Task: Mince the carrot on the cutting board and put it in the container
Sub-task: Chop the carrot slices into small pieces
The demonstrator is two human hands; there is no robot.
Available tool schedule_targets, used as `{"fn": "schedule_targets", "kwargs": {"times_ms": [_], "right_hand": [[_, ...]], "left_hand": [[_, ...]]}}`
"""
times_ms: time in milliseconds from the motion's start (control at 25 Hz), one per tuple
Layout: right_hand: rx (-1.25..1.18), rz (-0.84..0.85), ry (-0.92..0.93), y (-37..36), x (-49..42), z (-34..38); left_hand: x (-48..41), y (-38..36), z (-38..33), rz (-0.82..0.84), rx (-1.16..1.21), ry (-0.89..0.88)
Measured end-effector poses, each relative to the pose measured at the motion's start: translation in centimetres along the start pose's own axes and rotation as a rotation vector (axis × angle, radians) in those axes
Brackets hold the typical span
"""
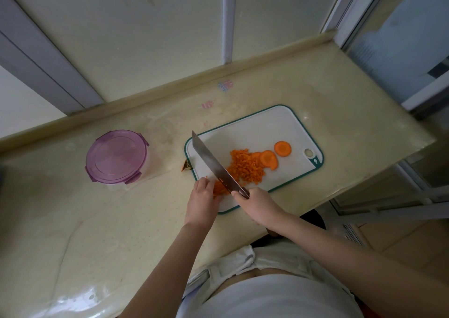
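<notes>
A: Surface?
B: Pale yellow stone counter (97, 220), glossy, raised lip along the back.
A: On it?
B: White cutting board (267, 128), teal rim, right of centre. Round container (145, 168) with purple clip lid (115, 156), well apart at left. Small orange scrap (185, 166) at board's left edge. Two faded stickers (225, 85) near the back.

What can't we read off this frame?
Contents of the container: head view, purple lid hides them.
Handle of the knife: head view, right hand wraps it.
Most of the carrot strips: head view, under left hand and knife.
What the small brown object beside the cutting board is: head view, too small.
</notes>
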State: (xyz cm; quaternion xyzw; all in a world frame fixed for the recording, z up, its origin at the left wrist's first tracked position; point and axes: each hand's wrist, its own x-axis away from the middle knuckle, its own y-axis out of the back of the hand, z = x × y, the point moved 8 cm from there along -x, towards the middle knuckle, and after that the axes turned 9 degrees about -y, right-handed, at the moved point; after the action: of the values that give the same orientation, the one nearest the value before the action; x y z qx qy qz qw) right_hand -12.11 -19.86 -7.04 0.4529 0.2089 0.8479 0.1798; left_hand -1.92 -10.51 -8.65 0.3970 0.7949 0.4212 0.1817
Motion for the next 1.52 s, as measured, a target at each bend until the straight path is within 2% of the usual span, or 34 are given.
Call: {"fn": "schedule_targets", "kwargs": {"times_ms": [360, 720, 1280, 1520], "right_hand": [[0.119, -0.052, 0.018, -0.7, -0.5, 0.8], [0.111, -0.06, 0.026, -1.3, -1.4, 1.0], [-0.114, -0.063, -0.034, 1.4, -1.8, 0.4], [-0.066, -0.051, -0.007, 1.6, -0.6, 0.6]], "left_hand": [[0.0, 0.0, -0.5, -0.078, -0.099, -0.108], [0.1, -0.2, -1.0, -0.077, -0.133, -0.139], [-0.3, -0.1, 0.3, 0.004, -0.017, -0.007], [0.1, 1.0, 0.7, -0.088, 0.153, 0.056]]}}
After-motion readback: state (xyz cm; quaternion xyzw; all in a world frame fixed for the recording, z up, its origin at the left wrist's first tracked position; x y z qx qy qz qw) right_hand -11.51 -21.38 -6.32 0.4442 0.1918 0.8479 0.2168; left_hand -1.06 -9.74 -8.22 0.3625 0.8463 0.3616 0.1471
